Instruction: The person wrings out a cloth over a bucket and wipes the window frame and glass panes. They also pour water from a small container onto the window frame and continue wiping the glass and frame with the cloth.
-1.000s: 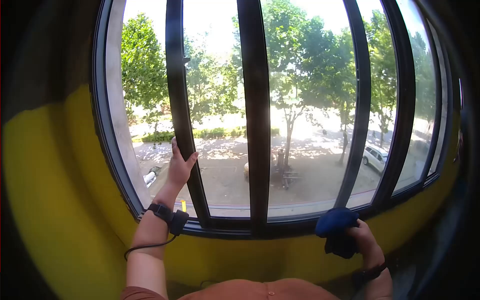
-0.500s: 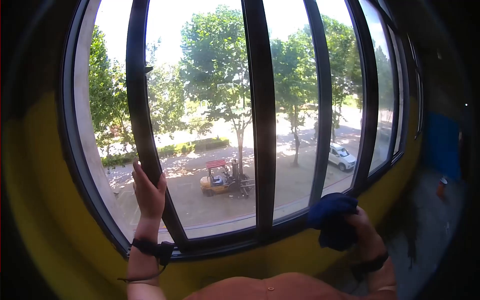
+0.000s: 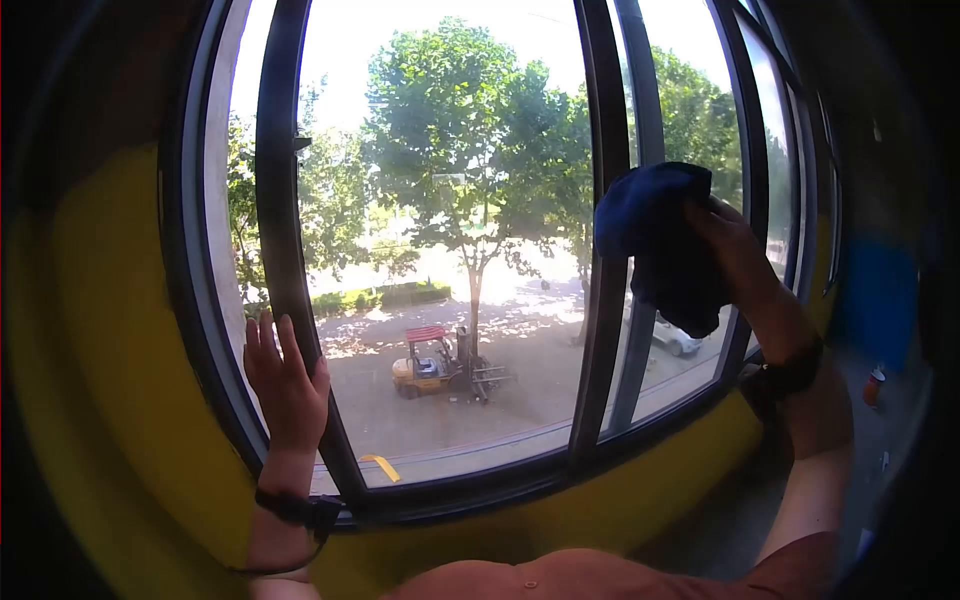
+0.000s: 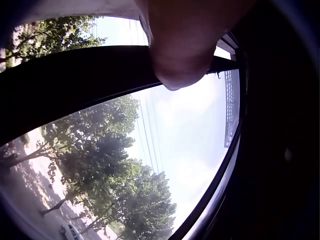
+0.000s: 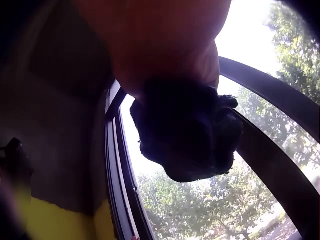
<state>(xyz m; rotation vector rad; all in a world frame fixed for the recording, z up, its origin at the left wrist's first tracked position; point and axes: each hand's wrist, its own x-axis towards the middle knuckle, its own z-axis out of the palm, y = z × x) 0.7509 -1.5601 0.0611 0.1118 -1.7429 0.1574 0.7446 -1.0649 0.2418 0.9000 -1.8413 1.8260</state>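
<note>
A bunched dark blue cloth is held up in front of the window's dark uprights by my right hand, whose thumb side shows at the cloth's right edge. In the right wrist view the cloth hangs below the hand as a dark wad, hiding the fingers. My left hand lies with extended fingers along the dark window upright at the left. From the left wrist, that hand overlaps the dark bar, with its fingers mostly out of sight.
Large window panes fill the middle, with trees, a forklift and a white car outside. A yellow strip shows low at the glass. Yellow wall borders the frame. An orange can-like object stands at the far right.
My right hand has risen with the cloth from near the sill to mid-window height. The left hand stays by the left upright, its fingers now straighter. The head view has turned right.
</note>
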